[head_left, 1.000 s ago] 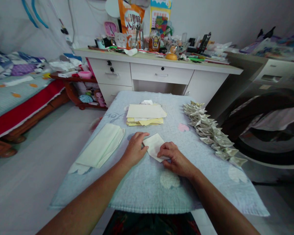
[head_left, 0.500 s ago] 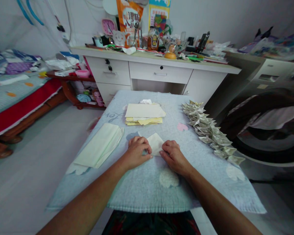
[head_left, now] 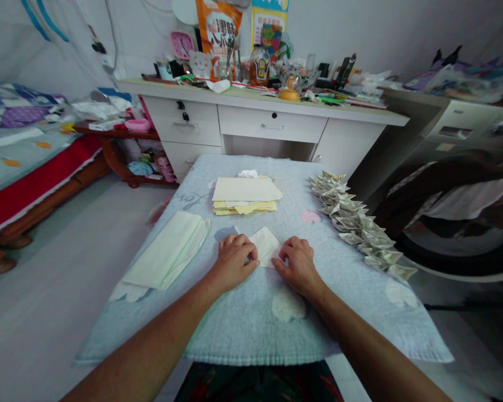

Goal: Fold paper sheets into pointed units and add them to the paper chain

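Note:
A small folded sheet of pale paper [head_left: 265, 247] lies on the cloth-covered table between my hands, one corner pointing away from me. My left hand [head_left: 236, 258] has its fingers curled, thumb and fingertips closed at the paper's left edge. On the opposite side my right hand [head_left: 295, 263] pinches the lower right corner between thumb and bent fingers. Beyond the hands is a stack of cream and yellow paper [head_left: 247, 192]. Left of my left hand rests a pile of pale green folded sheets [head_left: 167, 251]. Folded pointed paper pieces [head_left: 352, 220] stand in rows along the right side.
A blue patterned cloth [head_left: 251, 335] covers the table. Behind it stands a white desk [head_left: 272, 123] crowded with jars, a pink clock [head_left: 182, 44] and an orange bag [head_left: 218, 36]. A washing machine [head_left: 461, 145] is at the right, a bed [head_left: 37, 162] at the left.
My right hand has shifted slightly, its thumb and fingers now a little lower on the paper's right corner. My left hand stays about where it was. The view has drifted slightly.

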The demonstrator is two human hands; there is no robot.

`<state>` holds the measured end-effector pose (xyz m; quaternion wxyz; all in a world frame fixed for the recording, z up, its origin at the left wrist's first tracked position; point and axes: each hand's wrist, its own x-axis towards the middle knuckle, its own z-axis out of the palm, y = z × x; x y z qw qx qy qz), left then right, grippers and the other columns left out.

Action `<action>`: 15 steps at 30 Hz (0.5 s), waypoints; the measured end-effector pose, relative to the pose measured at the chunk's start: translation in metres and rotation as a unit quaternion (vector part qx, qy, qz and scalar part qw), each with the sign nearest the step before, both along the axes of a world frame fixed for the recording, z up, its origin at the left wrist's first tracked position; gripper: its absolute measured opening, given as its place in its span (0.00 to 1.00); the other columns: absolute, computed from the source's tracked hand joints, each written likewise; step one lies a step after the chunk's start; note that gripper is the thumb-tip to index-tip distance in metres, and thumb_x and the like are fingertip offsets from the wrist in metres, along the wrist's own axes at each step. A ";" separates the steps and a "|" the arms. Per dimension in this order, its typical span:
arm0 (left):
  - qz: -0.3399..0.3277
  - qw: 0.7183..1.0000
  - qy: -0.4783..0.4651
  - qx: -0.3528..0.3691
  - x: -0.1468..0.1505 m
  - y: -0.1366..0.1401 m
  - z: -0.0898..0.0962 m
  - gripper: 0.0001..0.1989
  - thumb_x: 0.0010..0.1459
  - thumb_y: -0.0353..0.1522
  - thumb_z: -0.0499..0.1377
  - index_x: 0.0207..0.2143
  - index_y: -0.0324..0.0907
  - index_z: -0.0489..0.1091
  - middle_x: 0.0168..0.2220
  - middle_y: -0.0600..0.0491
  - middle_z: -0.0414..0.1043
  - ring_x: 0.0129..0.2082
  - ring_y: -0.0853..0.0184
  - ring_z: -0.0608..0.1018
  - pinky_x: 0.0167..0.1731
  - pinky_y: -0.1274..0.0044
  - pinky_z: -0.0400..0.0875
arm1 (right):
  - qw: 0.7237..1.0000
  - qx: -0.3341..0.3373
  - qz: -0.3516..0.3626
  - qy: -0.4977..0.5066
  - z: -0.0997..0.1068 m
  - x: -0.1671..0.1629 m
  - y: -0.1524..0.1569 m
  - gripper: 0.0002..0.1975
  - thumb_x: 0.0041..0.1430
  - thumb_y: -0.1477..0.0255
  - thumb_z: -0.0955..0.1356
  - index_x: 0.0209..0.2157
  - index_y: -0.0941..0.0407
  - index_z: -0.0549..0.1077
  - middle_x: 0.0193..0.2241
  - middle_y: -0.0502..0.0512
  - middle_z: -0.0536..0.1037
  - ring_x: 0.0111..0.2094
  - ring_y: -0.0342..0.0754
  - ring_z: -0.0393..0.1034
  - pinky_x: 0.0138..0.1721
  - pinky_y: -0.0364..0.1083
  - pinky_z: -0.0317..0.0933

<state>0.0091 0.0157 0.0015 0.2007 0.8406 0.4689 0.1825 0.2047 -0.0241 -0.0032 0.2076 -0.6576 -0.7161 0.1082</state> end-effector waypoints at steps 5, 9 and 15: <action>0.001 1.000 0.000 -0.005 0.000 0.000 0.001 0.01 0.51 0.33 0.60 0.29 0.46 0.71 0.38 0.53 0.69 0.45 0.58 0.66 0.45 0.66 0.57 | 1.000 -0.010 -0.010 -0.017 0.001 -0.002 0.000 0.08 0.53 0.67 0.70 0.26 0.56 0.71 0.36 0.57 0.68 0.41 0.54 0.58 0.40 0.50 0.51; 0.010 1.000 -0.002 -0.013 0.000 0.000 0.001 0.02 0.51 0.33 0.60 0.30 0.46 0.72 0.39 0.53 0.69 0.46 0.59 0.66 0.45 0.66 0.56 | 1.000 -0.016 -0.011 -0.010 0.002 -0.002 -0.001 0.09 0.56 0.67 0.69 0.25 0.56 0.71 0.37 0.57 0.68 0.41 0.54 0.58 0.40 0.51 0.51; 0.017 1.000 -0.002 -0.015 0.001 0.000 0.002 0.02 0.50 0.34 0.61 0.29 0.46 0.73 0.39 0.53 0.69 0.46 0.58 0.66 0.46 0.64 0.56 | 1.000 -0.009 -0.011 -0.013 0.001 -0.002 0.000 0.10 0.57 0.66 0.68 0.26 0.56 0.71 0.36 0.57 0.68 0.41 0.54 0.58 0.40 0.51 0.51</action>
